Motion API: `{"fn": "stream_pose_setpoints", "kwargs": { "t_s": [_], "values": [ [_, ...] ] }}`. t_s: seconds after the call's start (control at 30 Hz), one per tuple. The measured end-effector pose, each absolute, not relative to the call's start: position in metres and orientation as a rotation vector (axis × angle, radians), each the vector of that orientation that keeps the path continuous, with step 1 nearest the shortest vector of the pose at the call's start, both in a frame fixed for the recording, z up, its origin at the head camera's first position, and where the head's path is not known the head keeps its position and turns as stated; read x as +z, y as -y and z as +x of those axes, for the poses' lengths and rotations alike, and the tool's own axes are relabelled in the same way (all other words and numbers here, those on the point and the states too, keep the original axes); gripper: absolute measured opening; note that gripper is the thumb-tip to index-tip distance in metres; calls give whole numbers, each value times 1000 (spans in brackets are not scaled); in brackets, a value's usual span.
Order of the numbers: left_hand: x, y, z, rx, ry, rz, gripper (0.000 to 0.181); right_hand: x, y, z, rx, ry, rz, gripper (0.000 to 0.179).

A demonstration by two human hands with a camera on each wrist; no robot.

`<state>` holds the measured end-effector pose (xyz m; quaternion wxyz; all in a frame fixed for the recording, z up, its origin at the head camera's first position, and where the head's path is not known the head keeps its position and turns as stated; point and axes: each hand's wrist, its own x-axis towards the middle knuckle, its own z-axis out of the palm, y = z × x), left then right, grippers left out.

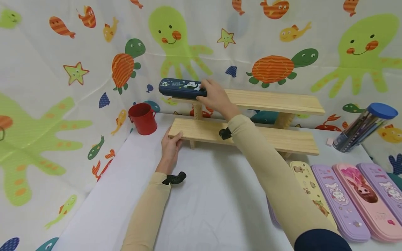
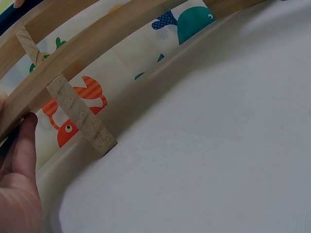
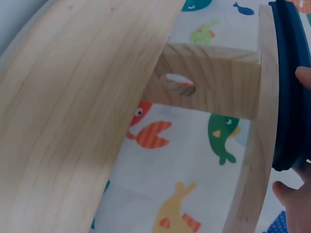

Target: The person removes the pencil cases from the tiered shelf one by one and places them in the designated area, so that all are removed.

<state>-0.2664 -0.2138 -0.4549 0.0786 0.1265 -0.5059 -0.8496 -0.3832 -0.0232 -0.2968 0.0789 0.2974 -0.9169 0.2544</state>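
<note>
A navy pencil case point(image 1: 180, 91) with white cartoon prints lies lengthwise along the left end of a two-tier wooden shelf's upper board point(image 1: 276, 100). My right hand point(image 1: 216, 98) grips its right end, thumb at the front and fingers over the top. The right wrist view shows the case point(image 3: 290, 92) right at the upper board point(image 3: 257, 145), sticking out past its left end in the head view. With my left hand point(image 1: 170, 148) I hold the left end of the lower board point(image 1: 201, 130), thumb on top. Its fingers reach under the board in the left wrist view.
A red metal bucket point(image 1: 143, 118) stands left of the shelf. At the right are a clear tube of pencils with a blue lid point(image 1: 364, 127) and a small pale block point(image 1: 329, 141). Several pastel pencil cases point(image 1: 340, 202) lie in a row at the front right. A sea-animal curtain point(image 1: 201, 42) hangs behind.
</note>
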Motion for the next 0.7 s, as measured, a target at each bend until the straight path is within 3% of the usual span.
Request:
{"fn": "stream_pose_setpoints", "kwargs": {
  "t_s": [0.7],
  "values": [
    [-455, 212, -267, -2528, 1521, 339, 73, -274, -6, -375, 654, 2832, 995, 23]
  ]
}}
